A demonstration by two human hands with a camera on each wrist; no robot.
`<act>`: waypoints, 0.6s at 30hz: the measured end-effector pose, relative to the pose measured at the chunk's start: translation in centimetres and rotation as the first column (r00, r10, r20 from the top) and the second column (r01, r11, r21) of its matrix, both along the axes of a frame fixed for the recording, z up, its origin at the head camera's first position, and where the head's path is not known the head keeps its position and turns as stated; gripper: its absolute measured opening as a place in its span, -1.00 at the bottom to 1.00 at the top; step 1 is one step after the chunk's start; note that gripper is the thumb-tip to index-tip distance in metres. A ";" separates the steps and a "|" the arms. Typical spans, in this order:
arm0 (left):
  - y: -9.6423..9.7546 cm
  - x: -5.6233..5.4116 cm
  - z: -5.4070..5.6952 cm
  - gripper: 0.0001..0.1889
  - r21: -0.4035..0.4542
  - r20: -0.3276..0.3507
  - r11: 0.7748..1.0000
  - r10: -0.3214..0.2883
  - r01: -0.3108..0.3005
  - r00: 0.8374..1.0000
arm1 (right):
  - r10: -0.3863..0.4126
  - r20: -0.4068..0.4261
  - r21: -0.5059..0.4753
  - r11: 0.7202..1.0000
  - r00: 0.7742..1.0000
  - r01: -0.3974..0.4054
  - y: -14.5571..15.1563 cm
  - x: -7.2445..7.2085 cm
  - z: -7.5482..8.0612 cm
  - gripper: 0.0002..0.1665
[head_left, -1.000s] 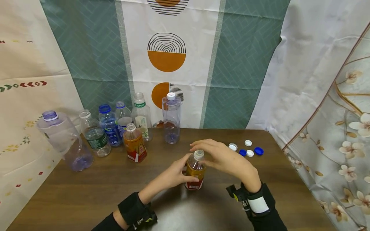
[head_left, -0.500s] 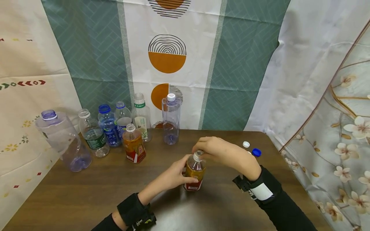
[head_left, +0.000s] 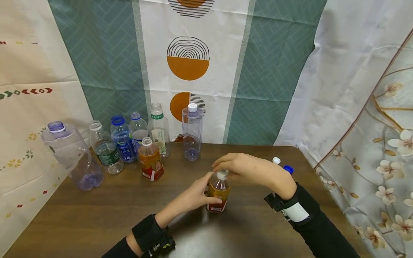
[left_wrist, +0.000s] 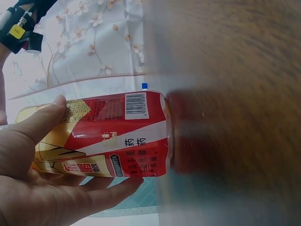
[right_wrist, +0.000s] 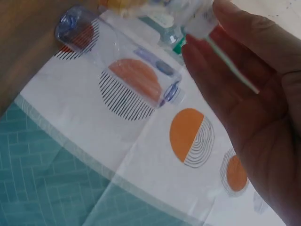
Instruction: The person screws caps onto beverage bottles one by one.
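My left hand (head_left: 195,193) wraps round the side of a small bottle with a red-and-gold label (head_left: 217,204), upright on the table. In the left wrist view the thumb and fingers of that hand (left_wrist: 51,188) grip the label (left_wrist: 113,134). A whitish cap (head_left: 222,173) tops this bottle. My right hand (head_left: 255,173) arches over it from the right, fingers loosely bent. In the right wrist view, thumb and fingertips of the right hand (right_wrist: 254,84) stand either side of the blurred cap (right_wrist: 201,21), spread rather than closed round it.
A matching red-and-gold bottle (head_left: 151,165) stands left of centre, uncapped. Behind it are several empty bottles, including a large clear one (head_left: 69,154) and a tall square one with a white cap (head_left: 192,132). Loose white (head_left: 276,160) and blue caps (head_left: 288,169) lie at the right.
My right hand came down to grip the cap, then its fingers loosened and lifted slightly, showing the cap again. The forearm swung outward to the right. My left hand stays on the bottle.
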State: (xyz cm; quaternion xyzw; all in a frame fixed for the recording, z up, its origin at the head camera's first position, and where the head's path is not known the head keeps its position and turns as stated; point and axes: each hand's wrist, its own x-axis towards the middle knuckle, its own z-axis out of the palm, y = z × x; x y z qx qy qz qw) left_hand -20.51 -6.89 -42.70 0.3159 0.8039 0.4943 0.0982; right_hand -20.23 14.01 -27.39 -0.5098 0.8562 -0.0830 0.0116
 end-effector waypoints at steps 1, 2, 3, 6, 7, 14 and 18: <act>0.0 0.0 0.0 -0.18 -0.004 -0.001 1.000 0.001 -0.001 1.000 | 0.024 0.011 0.010 1.000 1.000 -0.024 0.1 -0.1 0.2 -0.61; 0.0 -0.1 0.1 -0.18 -0.002 -0.005 1.000 -0.001 0.001 1.000 | 0.042 0.023 0.022 0.999 0.999 -0.043 0.2 -0.3 0.3 -0.61; 0.0 -0.1 0.1 -0.18 -0.003 -0.006 1.000 -0.002 0.002 1.000 | 0.056 0.028 0.033 0.998 0.998 -0.057 0.3 -0.4 0.4 -0.61; 0.1 -0.1 0.0 -0.18 0.003 0.004 1.000 -0.006 0.006 1.000 | 0.072 0.044 0.058 0.995 0.996 -0.075 0.4 -0.7 0.6 -0.62; 0.1 -0.1 0.0 -0.18 0.006 0.009 1.000 -0.008 0.008 1.000 | 0.074 0.046 0.065 0.995 0.996 -0.077 0.4 -0.7 0.6 -0.62; 0.2 -0.1 0.1 -0.18 0.010 0.013 1.000 -0.009 0.009 1.000 | 0.073 0.038 0.059 0.995 0.997 -0.075 0.4 -0.8 0.5 -0.62; 0.1 -0.2 0.1 -0.19 0.014 -0.005 1.000 -0.005 0.005 1.000 | 0.080 -0.055 0.074 0.994 0.995 -0.076 0.2 -0.6 0.3 -0.67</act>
